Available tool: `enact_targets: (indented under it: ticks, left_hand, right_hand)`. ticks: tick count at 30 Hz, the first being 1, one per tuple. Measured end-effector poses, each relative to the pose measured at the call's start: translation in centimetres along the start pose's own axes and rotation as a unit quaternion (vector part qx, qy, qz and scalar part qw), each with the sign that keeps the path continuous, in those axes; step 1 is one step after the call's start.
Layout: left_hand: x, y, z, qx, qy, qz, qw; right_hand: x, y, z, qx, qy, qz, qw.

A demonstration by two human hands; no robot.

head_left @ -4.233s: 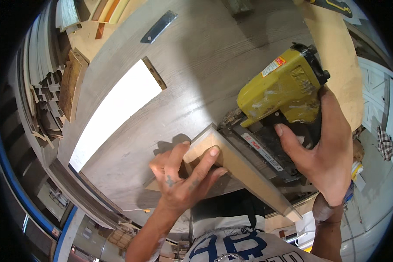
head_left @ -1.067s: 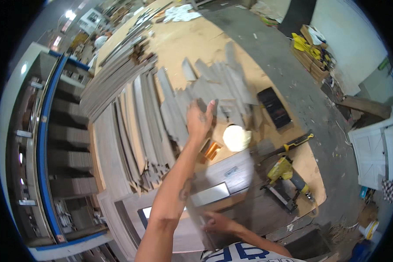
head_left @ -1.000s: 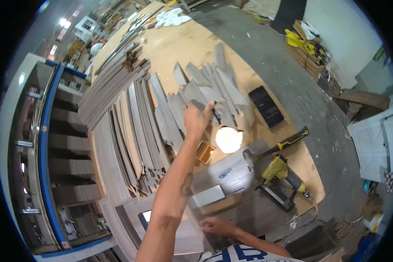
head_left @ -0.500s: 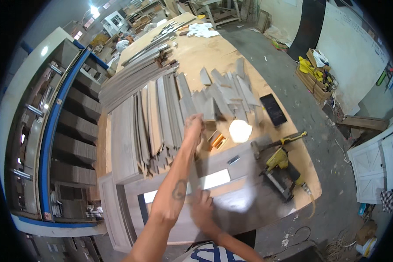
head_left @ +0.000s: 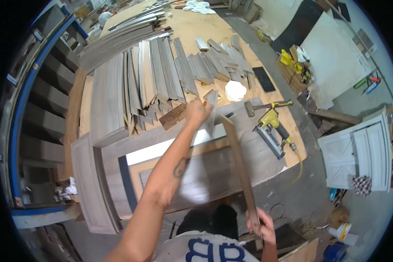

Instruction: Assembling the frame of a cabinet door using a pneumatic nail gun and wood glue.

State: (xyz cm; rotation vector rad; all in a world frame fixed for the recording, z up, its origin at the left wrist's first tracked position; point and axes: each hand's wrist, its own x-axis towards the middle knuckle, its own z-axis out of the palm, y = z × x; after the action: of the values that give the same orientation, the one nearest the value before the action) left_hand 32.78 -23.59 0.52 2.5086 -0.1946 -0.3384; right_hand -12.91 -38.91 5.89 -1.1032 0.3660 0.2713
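My left hand [head_left: 198, 112] reaches over the work table, closed round a short grey wood strip [head_left: 212, 114] with an angled end. A brown piece of board [head_left: 172, 117] lies right beside that hand. Low on the right, my right hand [head_left: 261, 223] grips a long wood strip [head_left: 240, 168] near its lower end; the strip slants up over the table edge. Beneath both hands lies a large grey panel [head_left: 214, 172] with a white strip [head_left: 155, 149] and a dark strip [head_left: 127, 179] on it.
Many grey trim strips [head_left: 161, 74] cover the table's middle. To the right are a hammer [head_left: 266, 106], a yellow nail gun [head_left: 273, 131] with its hose, a phone [head_left: 264, 79] and a white round item [head_left: 235, 91]. A blue-edged rack [head_left: 39, 61] stands left.
My right hand has moved from the panel to the lower right and now holds a long strip. My left hand now holds a short grey strip. The view has shifted.
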Motion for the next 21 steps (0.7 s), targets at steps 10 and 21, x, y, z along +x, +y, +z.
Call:
enact_targets:
  ticks: [10,21]
  left_hand:
    - [-0.8,-0.9,1.9,-0.125,-0.025,0.121,0.984]
    - [-21.7,-2.7,7.7,0.127,0.021,0.241,0.962]
  right_hand:
    - [-4.7,-0.4,0.1,0.081,0.220,-0.302,0.924]
    - [8.2,0.3,-8.7,0.135,0.280,-0.261,0.914]
